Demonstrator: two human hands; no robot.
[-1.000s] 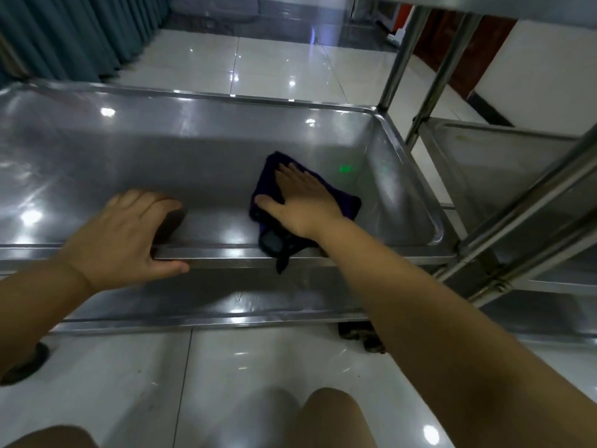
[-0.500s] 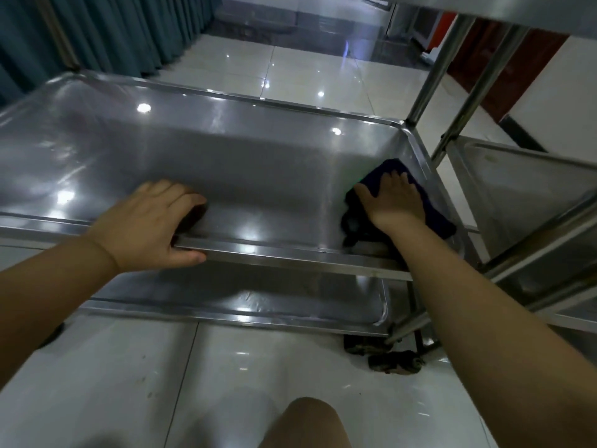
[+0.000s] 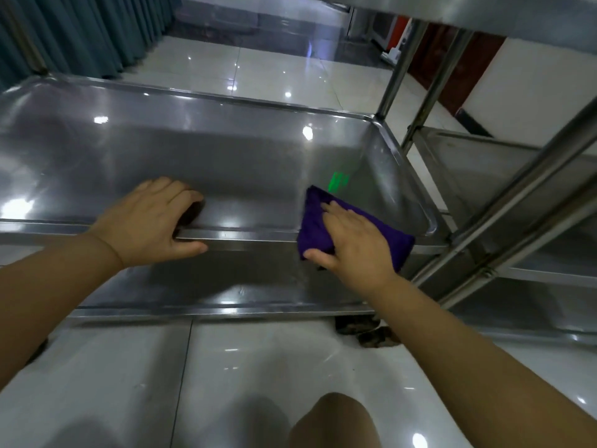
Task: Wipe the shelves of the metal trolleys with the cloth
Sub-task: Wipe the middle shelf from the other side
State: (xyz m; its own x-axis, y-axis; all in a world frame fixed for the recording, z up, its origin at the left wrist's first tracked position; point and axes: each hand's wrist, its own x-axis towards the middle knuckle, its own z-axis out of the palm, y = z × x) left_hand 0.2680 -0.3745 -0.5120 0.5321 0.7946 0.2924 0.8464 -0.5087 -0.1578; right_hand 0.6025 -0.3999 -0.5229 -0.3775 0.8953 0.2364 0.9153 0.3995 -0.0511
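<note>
Pressing with flat, straight fingers, the right hand (image 3: 352, 244) pushes the purple cloth (image 3: 315, 227) down on the near right edge of the trolley shelf (image 3: 193, 150). The left hand (image 3: 145, 221) grips the same near edge, further left.

Teal pleated curtain (image 3: 80, 33) far left; glossy white tiled floor (image 3: 113, 383); white wall (image 3: 533, 92), black skirting (image 3: 473, 121) at right
</note>
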